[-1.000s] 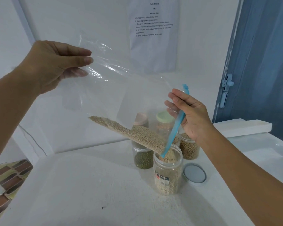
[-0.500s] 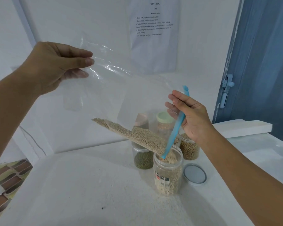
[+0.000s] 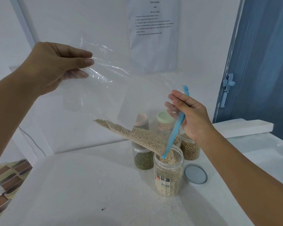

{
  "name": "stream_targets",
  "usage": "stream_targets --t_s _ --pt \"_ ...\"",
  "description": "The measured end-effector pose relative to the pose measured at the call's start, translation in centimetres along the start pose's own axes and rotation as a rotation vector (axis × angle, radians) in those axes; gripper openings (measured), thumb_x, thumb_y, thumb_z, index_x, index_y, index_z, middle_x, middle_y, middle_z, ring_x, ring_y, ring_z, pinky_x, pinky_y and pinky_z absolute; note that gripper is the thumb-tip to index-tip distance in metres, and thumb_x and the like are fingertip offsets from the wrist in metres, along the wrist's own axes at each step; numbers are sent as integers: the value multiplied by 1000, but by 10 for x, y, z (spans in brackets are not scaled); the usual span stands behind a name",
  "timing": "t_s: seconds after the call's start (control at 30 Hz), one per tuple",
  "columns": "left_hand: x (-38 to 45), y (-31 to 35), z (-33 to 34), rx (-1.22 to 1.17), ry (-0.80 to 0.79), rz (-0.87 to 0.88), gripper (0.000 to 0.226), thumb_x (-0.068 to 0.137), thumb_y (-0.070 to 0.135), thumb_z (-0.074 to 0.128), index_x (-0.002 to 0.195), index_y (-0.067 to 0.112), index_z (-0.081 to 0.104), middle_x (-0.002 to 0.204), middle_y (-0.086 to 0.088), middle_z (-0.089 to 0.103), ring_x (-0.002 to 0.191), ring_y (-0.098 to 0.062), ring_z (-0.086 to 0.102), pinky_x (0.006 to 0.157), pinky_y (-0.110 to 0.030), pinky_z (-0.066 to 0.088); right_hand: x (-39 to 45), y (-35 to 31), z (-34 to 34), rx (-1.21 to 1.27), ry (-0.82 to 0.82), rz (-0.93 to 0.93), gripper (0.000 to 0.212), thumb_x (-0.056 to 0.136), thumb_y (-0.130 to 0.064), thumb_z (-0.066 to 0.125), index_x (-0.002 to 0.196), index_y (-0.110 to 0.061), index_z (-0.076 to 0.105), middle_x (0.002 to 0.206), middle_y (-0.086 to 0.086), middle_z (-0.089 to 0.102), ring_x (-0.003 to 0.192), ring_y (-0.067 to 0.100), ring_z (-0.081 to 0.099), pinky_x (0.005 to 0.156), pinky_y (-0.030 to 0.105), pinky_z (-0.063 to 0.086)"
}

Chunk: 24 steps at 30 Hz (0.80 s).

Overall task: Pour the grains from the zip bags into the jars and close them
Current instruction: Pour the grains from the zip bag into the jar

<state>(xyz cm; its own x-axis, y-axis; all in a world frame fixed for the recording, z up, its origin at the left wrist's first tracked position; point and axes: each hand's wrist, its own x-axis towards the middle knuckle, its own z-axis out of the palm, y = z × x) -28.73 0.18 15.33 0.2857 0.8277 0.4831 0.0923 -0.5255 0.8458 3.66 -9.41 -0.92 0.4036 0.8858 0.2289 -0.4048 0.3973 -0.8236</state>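
**Bag nearly empty over the open jar**

The left hand pinches the raised bottom of the clear zip bag. The grains have slid further down toward the blue zip edge, pinched by the right hand, and spill into the nearly full jar. Its lid lies beside it, so closing comes next.

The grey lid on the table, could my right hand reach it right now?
Probably not yet: the right hand grips the zip bag above the open jar. The grey lid lies uncovered just below it.
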Motion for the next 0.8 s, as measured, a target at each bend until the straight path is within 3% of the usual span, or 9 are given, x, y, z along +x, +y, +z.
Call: stream_targets --t_s 0.13,0.3,0.43,0.8 --pt "2 2 1 13 4 1 28 77 13 85 105 13 80 104 -8 80 98 -31 69 81 -26 63 -1 1 0 17 -9 8 35 82 -12 74 117 -14 76 116 4 78 104 25 77 92 35 62" --pt "5 7 3 36 1 17 27 76 15 86 103 14 81 102 -8 80 79 -20 70 83 -28 63 -3 1 0 48 -9 10 37 80 -12 75 118 -13 75 116 4 78 104 25 77 86 32 63" --pt "6 7 3 47 -8 16 26 77 15 86 102 15 81 102 -7 80 76 -18 72 82 -27 63 -5 1 -2 71 -13 17 38 81 -10 74 120 -11 74 116 5 78 106 27 76 79 28 63" --pt "8 9 0 67 13 33 25 76 14 85 101 15 80 99 -6 80 64 -12 70 82 -28 63 -8 0 5 88 -16 10 29 91 -5 70 119 -12 75 118 6 78 108 29 75 77 27 62"
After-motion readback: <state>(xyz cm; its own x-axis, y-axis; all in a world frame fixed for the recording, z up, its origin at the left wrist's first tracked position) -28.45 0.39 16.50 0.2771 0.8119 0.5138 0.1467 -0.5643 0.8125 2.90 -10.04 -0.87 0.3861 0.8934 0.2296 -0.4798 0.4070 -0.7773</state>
